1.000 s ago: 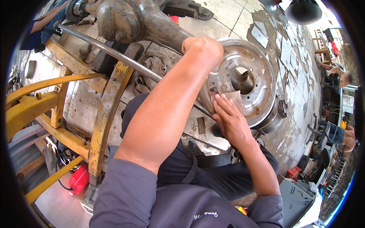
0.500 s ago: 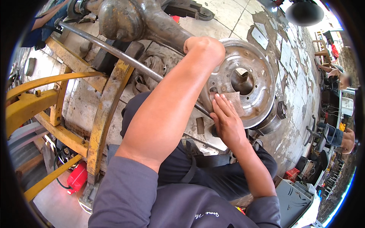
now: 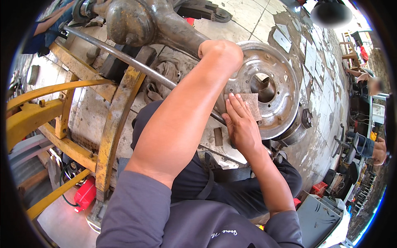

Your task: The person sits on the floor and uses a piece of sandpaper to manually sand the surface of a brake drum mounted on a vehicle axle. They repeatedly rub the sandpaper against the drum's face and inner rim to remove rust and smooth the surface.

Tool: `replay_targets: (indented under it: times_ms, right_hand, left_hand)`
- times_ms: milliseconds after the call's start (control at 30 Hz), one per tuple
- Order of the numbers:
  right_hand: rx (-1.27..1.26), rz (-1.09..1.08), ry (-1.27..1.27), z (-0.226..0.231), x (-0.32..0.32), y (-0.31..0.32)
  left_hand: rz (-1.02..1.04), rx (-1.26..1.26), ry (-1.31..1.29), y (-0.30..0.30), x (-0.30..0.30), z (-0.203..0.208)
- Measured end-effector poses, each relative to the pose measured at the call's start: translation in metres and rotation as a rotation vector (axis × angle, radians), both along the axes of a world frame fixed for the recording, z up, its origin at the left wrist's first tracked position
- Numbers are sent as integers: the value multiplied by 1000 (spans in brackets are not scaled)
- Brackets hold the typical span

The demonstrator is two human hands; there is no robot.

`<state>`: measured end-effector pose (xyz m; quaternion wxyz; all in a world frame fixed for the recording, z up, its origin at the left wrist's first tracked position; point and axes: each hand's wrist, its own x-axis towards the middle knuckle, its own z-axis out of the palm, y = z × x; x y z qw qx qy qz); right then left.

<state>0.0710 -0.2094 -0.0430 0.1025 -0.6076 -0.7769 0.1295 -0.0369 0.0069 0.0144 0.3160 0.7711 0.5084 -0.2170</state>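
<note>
A round, worn metal brake backing plate (image 3: 281, 68) with a central hole stands on the end of a rusty axle housing (image 3: 178, 35). My right hand (image 3: 242, 126) lies flat, fingers stretched out, on a brown piece of sandpaper (image 3: 253, 108) against the plate's lower left face. Bent at the wrist, my left hand (image 3: 221, 50) rests by the plate's upper left edge, close to the axle tube. Its fingers are hidden from this view, so I cannot tell whether they grip anything.
A long metal bar (image 3: 120, 53) runs slantwise under my left arm. To the left stands a yellow steel frame (image 3: 118, 124), with a red container (image 3: 85, 193) below it. Broken floor tiles (image 3: 310, 58) lie beyond the plate. A grey metal box (image 3: 316, 221) sits at lower right.
My right hand and the sandpaper have slid slightly left and up across the plate. My left hand has stayed nearly in place.
</note>
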Motion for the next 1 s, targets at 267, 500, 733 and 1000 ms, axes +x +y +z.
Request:
replay_targets:
  times_ms: [267, 500, 733, 1000]
  right_hand:
    - [-71, 42, -2, 10, 15, -15]
    - [-94, 79, 15, 15, 19, -10]
    - [-20, 28, 8, 5, 5, -2]
    - [-94, 59, -23, 17, 20, -17]
  left_hand:
    - [-11, 3, -1, 1, -2, 0]
    - [17, -16, -6, 0, -5, 2]
    - [15, -12, -1, 1, 0, 5]
    - [-13, 10, 2, 1, 0, 3]
